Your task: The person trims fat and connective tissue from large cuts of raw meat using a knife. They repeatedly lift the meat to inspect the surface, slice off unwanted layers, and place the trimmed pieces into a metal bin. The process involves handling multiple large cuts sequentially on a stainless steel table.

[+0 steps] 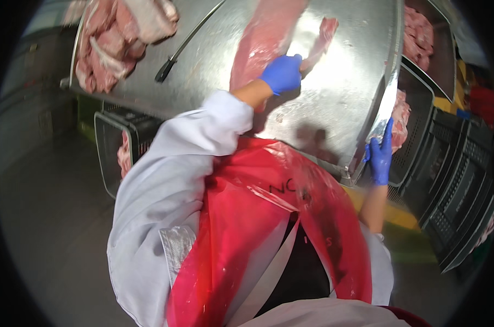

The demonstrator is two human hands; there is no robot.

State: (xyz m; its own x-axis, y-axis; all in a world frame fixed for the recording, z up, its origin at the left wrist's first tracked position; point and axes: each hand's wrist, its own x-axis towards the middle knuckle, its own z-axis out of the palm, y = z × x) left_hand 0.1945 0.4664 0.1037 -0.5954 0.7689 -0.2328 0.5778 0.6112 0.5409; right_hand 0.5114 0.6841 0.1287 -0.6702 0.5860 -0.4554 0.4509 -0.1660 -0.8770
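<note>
My left hand, in a blue glove, is closed round the near end of a thin strip of meat above the steel table. A long slab of pink meat lies on the table just left of that hand. By the table's right edge, my gloved right hand has its fingers partly curled, one stretched upward. A bright metal strip runs up from these fingers; whether it is a blade or the table's side I cannot tell. What the right hand grips is hidden.
A sharpening steel with a black handle lies left on the steel table. Meat chunks are heaped at the far left. Crates with meat stand beside the table: a dark crate at right, another crate at left. Stacked crates rise further right.
</note>
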